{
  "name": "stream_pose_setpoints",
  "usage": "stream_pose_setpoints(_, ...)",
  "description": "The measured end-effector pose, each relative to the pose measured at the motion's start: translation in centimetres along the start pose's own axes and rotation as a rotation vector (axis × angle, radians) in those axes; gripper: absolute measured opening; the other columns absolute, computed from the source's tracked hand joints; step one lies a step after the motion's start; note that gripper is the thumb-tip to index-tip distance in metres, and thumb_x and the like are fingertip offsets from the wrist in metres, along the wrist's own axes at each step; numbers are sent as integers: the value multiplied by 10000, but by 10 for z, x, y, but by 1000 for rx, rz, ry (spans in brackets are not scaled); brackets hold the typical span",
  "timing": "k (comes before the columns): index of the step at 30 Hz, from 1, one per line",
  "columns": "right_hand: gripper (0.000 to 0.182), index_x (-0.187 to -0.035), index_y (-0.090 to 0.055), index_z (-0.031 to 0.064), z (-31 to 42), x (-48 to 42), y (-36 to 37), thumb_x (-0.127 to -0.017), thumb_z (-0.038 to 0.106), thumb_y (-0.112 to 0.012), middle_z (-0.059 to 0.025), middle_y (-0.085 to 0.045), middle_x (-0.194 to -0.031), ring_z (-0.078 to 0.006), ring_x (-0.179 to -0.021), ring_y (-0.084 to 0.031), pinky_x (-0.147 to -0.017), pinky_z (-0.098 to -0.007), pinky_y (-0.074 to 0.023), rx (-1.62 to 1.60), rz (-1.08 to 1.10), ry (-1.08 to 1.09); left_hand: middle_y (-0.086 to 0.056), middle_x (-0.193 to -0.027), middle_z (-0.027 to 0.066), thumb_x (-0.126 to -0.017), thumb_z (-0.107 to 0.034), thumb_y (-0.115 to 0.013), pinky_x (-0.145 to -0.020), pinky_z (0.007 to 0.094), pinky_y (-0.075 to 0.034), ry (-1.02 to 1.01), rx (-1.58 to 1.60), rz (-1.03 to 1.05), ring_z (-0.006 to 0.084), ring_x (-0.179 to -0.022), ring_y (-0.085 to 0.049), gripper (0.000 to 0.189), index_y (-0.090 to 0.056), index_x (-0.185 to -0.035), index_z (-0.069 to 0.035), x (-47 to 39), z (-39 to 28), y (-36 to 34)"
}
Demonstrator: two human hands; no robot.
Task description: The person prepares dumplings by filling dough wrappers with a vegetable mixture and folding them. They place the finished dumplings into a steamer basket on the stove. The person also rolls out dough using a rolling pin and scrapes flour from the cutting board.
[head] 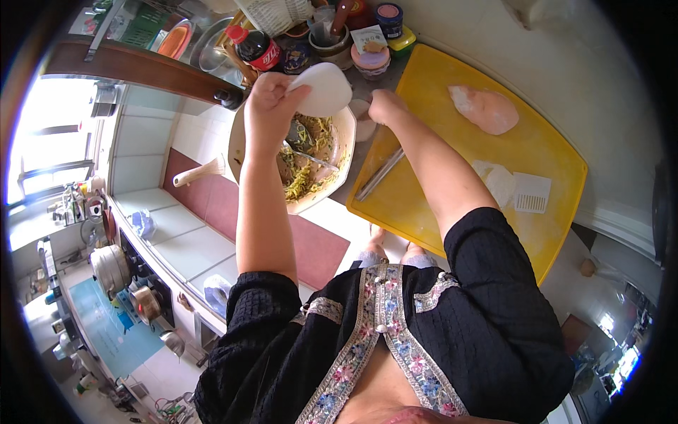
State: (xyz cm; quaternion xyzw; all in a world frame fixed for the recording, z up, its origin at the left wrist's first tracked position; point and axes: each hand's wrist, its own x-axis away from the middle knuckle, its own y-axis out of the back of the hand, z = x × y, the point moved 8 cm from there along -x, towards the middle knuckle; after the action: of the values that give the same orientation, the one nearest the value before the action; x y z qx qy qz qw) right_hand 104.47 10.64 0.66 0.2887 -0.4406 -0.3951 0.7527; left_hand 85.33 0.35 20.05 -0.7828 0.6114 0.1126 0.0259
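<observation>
My left hand [271, 100] pinches the edge of a thin, white rounded sheet [323, 90], perhaps dough, tilted above a large bowl [344, 183]. In the bowl lies a shredded, yellow-green filling [299, 180] with a metal spoon [318, 159] in it. My right hand [388, 107] has curled fingers at the yellow board's [455, 153] far left edge, beside a pale round piece [364, 127]; whether it grips anything is hidden. On the board are a metal rod [380, 175], a pinkish dough lump [486, 109], white flour [497, 179] and a white toothed scraper [532, 193].
Behind the bowl stand a cola bottle [257, 49], a crock of utensils [331, 49], a pink-lidded jar [371, 61] and a blue jar [389, 21]. A brush-like handle [196, 174] shows left of the bowl. Pots [110, 269] stand on a stove further left.
</observation>
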Motion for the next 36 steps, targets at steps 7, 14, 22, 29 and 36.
stream_pose_setpoints(7,494,-1107,-692,35,-13,28,-4,-748,328,-862,-176,-736,-1067,-343,-1021,-708,-868,-418,-560,-332,-75,161,-720,-1005,65,-901,44,-765,-875,256,-538,67,289,-138,114,-927,-679,238,-574,-1004,-53,13,2,18)
stream_pose_setpoints(14,492,-1118,-629,13,-81,137,47,-711,182,-848,-108,-690,-989,-207,-894,-670,-846,-350,-542,-787,-248,284,-698,-940,31,-902,57,-757,-796,237,-537,84,290,-57,97,-881,-674,235,-576,-1004,-53,36,-25,-29)
stream_pose_setpoints(22,493,-1158,-613,-4,-166,233,-54,-728,130,-814,-105,-676,-1000,-206,-917,-654,-871,-345,-538,-847,-131,32,-694,-917,15,-905,4,-770,-736,217,-512,372,159,284,78,-828,-653,239,-607,-1071,-50,102,33,-141)
stream_pose_setpoints(29,685,-1303,-549,-22,-170,273,-34,-791,284,-886,-150,-663,-1172,-255,-1015,-676,-918,-376,-549,-496,-466,150,-697,-916,47,-888,7,-775,-736,238,-537,540,252,305,102,-820,-669,261,-569,-1042,-40,143,82,-181)
stream_pose_setpoints(36,524,-1342,-543,20,-156,275,2,-990,367,-717,-99,-662,-1205,-180,-1052,-675,-835,-323,-601,-1400,-59,1,-701,-942,40,-887,-16,-784,-744,250,-539,618,322,229,111,-846,-676,287,-570,-1073,-57,165,80,-205)
